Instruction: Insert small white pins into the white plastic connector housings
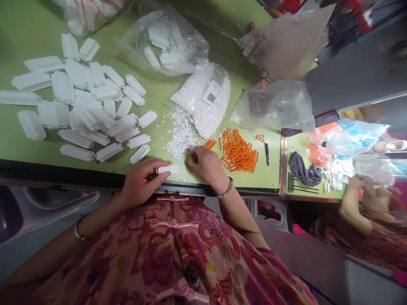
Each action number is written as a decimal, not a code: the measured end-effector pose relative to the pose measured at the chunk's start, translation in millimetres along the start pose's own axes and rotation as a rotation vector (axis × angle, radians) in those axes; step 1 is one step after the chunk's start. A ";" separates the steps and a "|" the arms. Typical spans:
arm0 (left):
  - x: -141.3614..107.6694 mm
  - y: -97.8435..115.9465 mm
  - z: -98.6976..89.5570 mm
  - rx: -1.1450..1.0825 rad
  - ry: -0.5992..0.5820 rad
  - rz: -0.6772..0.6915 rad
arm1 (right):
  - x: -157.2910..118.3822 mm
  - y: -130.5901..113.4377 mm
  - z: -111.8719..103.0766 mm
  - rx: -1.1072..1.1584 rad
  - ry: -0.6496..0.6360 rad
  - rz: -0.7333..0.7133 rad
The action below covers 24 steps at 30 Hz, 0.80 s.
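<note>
Head view: left hand (141, 182) is pinching a small white rectangular plastic block with rows of holes (168, 169), long axis running roughly left-right, right end facing the right hand (207, 165). That one's curled just off the near-right edge of the loose white plastic pellets (179, 137), closer to them; can't tell if it's holding anything. Block's left of it, near side of the pile.

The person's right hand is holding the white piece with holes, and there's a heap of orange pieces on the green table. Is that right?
Not quite: the head view shows the left hand, not the right hand, holding the white piece with holes. The heap of orange pieces is on the green table, as you say.
</note>
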<state>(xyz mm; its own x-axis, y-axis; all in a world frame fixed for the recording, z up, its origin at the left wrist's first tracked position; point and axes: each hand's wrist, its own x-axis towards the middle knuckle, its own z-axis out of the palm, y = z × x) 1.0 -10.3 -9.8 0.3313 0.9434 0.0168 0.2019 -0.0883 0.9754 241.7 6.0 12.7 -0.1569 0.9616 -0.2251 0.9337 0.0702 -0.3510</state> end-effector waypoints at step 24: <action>-2.2 -4.3 0.0 0.060 -0.023 0.004 | -16.5 -16.9 26.7 0.820 0.073 -0.229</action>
<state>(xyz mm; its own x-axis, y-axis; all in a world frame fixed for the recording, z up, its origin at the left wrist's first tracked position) -0.6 -12.0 -14.0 0.3535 0.9353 0.0149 0.2549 -0.1116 0.9605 219.9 -18.2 -1.9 -0.2661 0.9638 -0.0188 0.3489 0.0781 -0.9339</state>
